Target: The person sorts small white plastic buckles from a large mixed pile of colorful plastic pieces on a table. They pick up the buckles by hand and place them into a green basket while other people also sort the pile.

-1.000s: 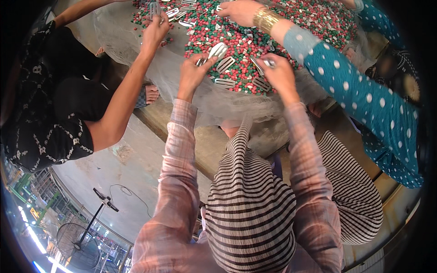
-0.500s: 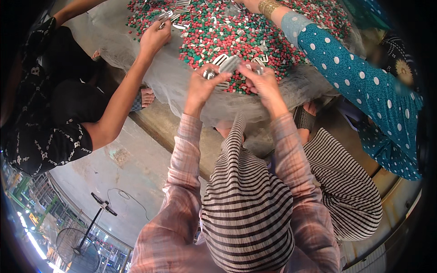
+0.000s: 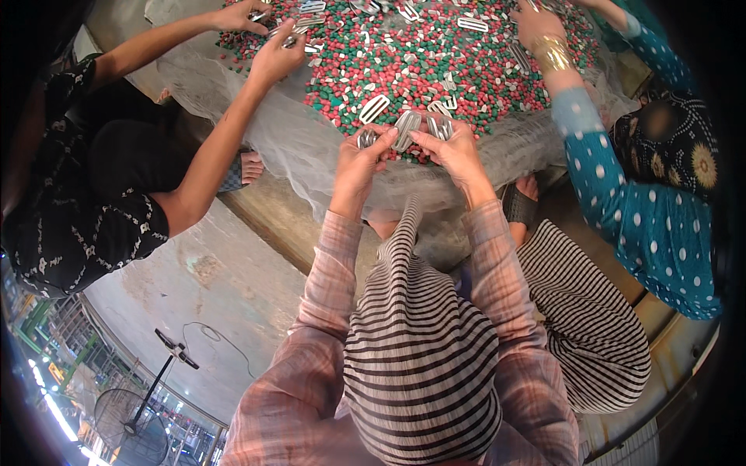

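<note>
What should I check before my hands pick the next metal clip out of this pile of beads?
1. Left hand has a grip on metal clips: ok.
2. Right hand has a grip on its clips: ok.
3. Loose clip lies close on the bead pile: ok.
4. Co-worker's hand is apart from yours: ok.
5. Room in either hand for one more: cannot tell.

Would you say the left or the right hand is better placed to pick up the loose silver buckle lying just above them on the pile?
Probably the left hand: the loose silver buckle lies directly above it on the red and green pellets, while the right hand sits further off.
</note>
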Demonstrator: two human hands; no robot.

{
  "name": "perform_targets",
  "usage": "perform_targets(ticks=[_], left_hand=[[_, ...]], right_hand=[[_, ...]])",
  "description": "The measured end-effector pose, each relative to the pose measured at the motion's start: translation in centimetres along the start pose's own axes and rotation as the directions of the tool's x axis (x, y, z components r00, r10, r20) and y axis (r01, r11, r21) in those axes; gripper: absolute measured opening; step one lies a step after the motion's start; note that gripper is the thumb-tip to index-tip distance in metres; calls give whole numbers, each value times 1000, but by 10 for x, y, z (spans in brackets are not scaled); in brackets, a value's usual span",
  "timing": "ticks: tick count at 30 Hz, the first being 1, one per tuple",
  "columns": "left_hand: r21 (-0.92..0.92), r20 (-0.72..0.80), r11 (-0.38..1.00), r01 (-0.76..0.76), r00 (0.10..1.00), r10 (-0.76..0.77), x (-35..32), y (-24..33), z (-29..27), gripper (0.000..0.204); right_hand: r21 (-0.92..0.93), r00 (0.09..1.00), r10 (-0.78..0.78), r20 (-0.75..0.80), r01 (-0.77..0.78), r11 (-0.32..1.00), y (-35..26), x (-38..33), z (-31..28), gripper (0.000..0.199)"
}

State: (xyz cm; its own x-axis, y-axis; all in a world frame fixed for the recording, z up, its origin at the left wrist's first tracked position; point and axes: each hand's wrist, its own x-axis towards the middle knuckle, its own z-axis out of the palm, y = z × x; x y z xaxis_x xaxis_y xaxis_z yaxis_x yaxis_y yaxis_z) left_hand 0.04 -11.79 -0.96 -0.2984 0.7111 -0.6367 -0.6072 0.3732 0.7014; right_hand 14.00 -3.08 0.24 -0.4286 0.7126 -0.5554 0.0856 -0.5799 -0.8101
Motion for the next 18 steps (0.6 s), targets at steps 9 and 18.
perform_targets(ticks=[9,18], left_hand=[[-367,165,898,240,968,-192,1,-14,3,17],[-53,-204,991,-123,973,110,12,-29,3,24]], right_hand=[[331,985,76,152,-123,935,13,8,-14,21],[45,963,165,-214,-159,986,25,9,-20,22]])
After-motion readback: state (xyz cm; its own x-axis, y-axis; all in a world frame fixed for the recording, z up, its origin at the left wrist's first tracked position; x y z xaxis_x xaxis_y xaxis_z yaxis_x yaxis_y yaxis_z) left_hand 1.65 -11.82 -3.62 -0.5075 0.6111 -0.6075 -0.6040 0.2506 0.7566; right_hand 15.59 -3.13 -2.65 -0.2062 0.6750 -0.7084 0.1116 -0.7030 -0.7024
